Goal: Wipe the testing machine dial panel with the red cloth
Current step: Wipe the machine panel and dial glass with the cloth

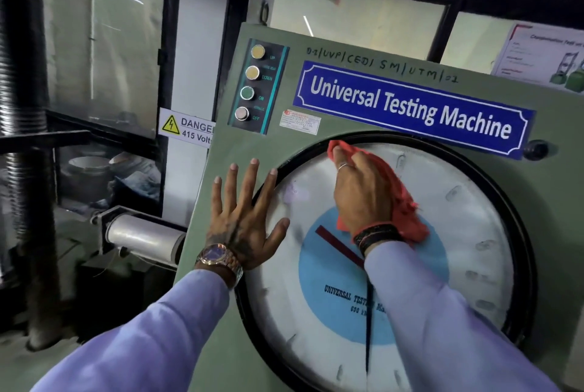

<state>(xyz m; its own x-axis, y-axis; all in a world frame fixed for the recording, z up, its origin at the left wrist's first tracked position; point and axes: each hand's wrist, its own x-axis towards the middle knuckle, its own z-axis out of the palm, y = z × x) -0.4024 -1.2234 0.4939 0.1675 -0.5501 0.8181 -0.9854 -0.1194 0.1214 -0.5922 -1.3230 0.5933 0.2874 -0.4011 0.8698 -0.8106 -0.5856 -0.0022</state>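
Observation:
A green testing machine panel point(246, 154) fills the view, with a large round white dial point(448, 233) ringed in black. My right hand point(363, 192) presses a crumpled red cloth point(406, 205) against the upper left part of the dial glass. The cloth sticks out above my fingers and below my wrist. My left hand point(243, 217) lies flat with fingers spread on the panel at the dial's left rim, holding nothing. A dark red pointer point(335, 241) and a thin black pointer point(369, 322) show on the dial's blue centre.
A blue sign "Universal Testing Machine" point(410, 107) sits above the dial. Several push buttons point(252, 85) run down the panel's upper left. A danger 415 volts sticker point(186, 127) and a black threaded column point(22, 75) stand to the left. A metal cylinder point(142, 233) lies low beside the panel.

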